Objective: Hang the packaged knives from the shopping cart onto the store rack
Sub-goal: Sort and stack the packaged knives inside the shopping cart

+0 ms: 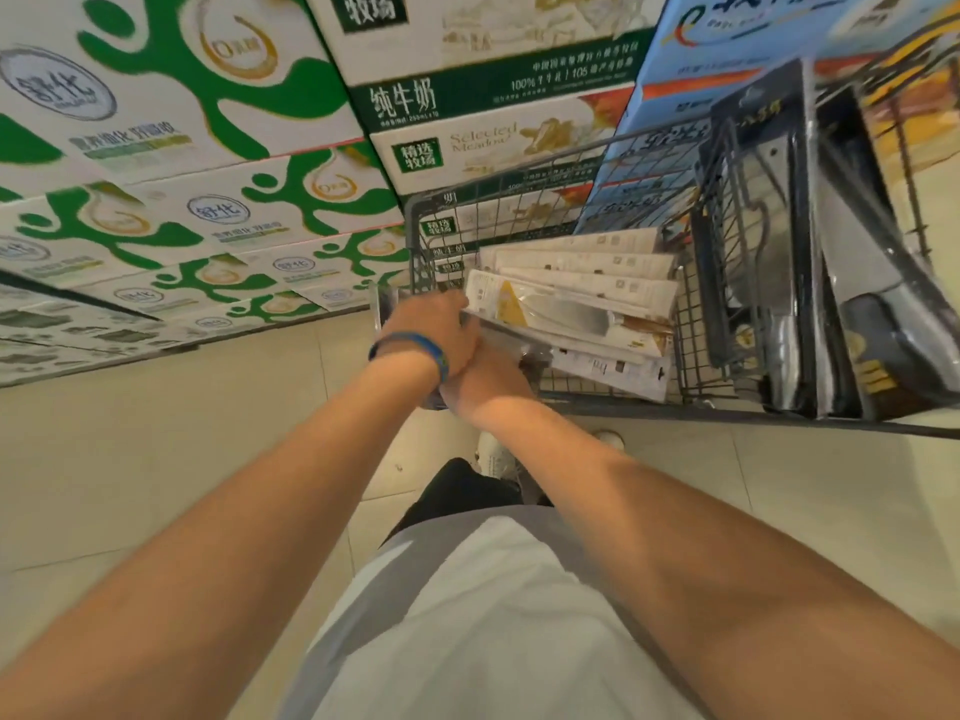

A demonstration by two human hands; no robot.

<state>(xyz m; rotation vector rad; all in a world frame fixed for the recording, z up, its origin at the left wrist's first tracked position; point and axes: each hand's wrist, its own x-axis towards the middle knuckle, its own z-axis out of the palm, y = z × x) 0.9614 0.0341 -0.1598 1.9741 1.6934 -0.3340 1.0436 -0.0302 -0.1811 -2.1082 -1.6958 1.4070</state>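
knife pkgs (576, 298) in cart (415, 236), cartons (197, 163) left

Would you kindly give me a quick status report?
Both hands, left and right, on a white knife pack at the cart. More packs stacked inside. No rack in view.

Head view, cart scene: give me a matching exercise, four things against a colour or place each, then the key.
Things:
1. wristband
2. white knife packs
3. dark knife packs
4. milk cartons

Descriptions:
A. stacked left of the cart
B. blue, on the left wrist
C. upright at the cart's right side
D. fanned flat in the cart, by the hands

Pairs: 1-B, 2-D, 3-C, 4-A
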